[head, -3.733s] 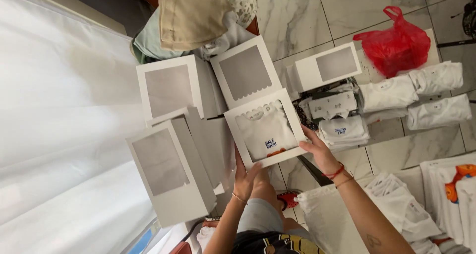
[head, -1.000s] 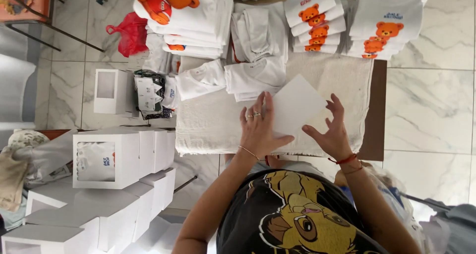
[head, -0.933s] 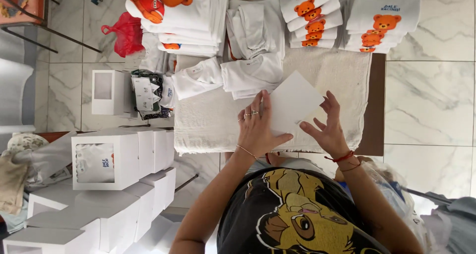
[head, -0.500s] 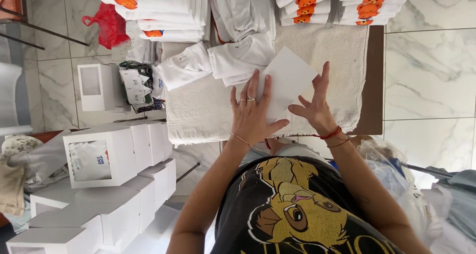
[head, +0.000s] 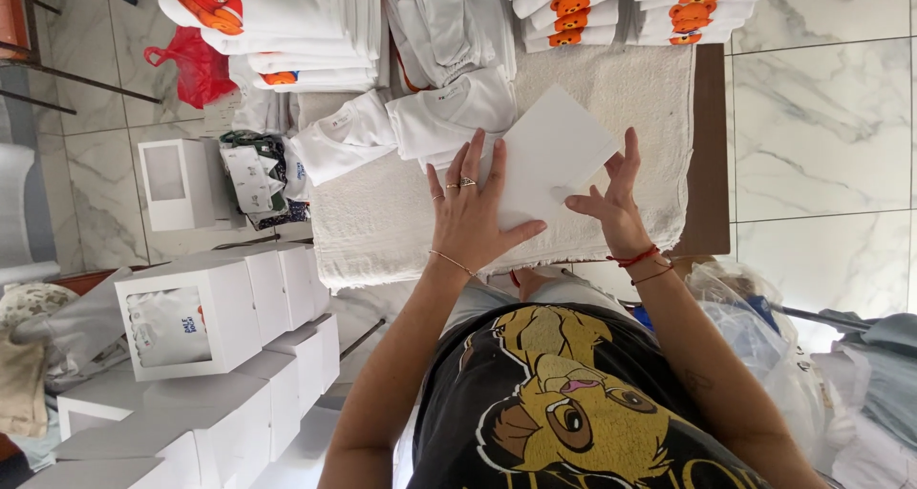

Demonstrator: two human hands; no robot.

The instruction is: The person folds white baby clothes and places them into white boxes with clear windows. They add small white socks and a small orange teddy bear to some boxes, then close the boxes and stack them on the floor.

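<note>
left hand (head: 470, 217) flat, fingers spread, pinning white flat card sheet (head: 554, 155) on towel-covered desk (head: 712, 145) | right hand (head: 611, 202) fingers half-curled, steadying its right edge

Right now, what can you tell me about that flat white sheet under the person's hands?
The white sheet looks like plain stiff card or a flattened box blank, unprinted, with sharp corners. It lies flat and turned at an angle, like a diamond, on a cream towel spread over the table. The left hand presses its lower left edge with fingers spread; the right hand touches its lower right edge. Its upper left corner sits close to a folded white garment.
</note>
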